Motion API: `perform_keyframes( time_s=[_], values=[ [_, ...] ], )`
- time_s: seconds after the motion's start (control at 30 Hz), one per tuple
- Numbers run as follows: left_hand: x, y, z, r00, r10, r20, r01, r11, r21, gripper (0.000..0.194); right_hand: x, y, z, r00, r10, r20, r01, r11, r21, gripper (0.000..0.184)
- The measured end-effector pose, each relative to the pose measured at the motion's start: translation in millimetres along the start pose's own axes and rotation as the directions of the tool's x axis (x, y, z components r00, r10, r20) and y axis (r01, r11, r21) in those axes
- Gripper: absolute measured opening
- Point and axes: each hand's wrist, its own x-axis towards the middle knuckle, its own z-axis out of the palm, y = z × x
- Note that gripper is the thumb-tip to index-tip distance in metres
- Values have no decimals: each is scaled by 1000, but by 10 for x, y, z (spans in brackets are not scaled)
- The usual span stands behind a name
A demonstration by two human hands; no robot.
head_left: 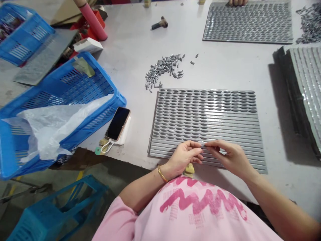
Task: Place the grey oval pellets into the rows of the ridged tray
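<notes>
Pinching thin grey moulded strip (203, 145) at fingertips, left hand (183, 156) & right hand (232, 157) close over ribbed grey plastic sheet (208, 134); strip's long axis runs L–R between them.

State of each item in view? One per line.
left hand: raised over tray, fingertips near right hand's
right hand: pinching at a groove, anything held too small to tell
grooved gray tray: upper rows filled with pellets, lower grooves bare
loose gray pellets: heaped, a few scattered
smartphone: screen dark, face up
blue plastic crate: white plastic bag draped over rim
</notes>
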Motion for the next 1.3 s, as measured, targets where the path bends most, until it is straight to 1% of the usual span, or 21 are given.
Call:
perform_keyframes(
  time_s=[0.07,0.1,0.13,0.2,0.3,0.4,0.5,0.7,0.87,0.97,1.07,1.13,1.23,1.3],
  values=[
    [-28,12,-20,999,-3,-41,0,997,-77,15,-20,122,24,986,-152,-70,140,978,-153,14],
    [-43,20,-30,998,3,-65,-11,993,-119,13,-25,184,42,973,-216,-80,194,957,-216,17],
    [-58,29,-38,996,8,-86,-21,988,-154,13,-26,240,63,962,-262,-73,235,936,-261,19],
    [-86,48,-46,995,-1,-100,-19,980,-197,14,-20,319,106,950,-311,-31,288,909,-300,24],
    [-116,70,-38,996,-24,-88,4,977,-213,12,6,355,149,939,-343,13,329,887,-323,27],
    [-126,81,-21,995,-30,-95,9,976,-216,10,35,345,151,931,-364,31,346,849,-399,26],
    [-121,85,-9,995,-32,-96,10,976,-218,10,51,332,138,930,-365,43,343,818,-462,25],
    [-101,85,-7,997,-23,-79,5,974,-226,11,45,318,146,935,-353,33,317,790,-525,21],
    [-96,69,-9,997,-26,-71,9,973,-229,9,37,343,172,939,-342,36,315,811,-493,22],
    [-83,77,17,998,-29,-60,14,971,-239,8,45,381,177,952,-307,20,287,864,-413,24],
    [-48,133,56,999,-39,-34,28,959,-283,12,62,393,153,963,-269,9,257,909,-329,23],
    [-13,191,78,998,-59,-15,51,947,-318,15,80,345,112,969,-246,-14,233,932,-276,23],
    [43,269,104,998,-62,15,64,937,-342,21,121,170,30,975,-207,-79,190,964,-186,27],
    [77,292,121,998,-53,37,63,941,-333,26,160,28,-7,971,-224,-83,208,964,-163,32]
  ],
)
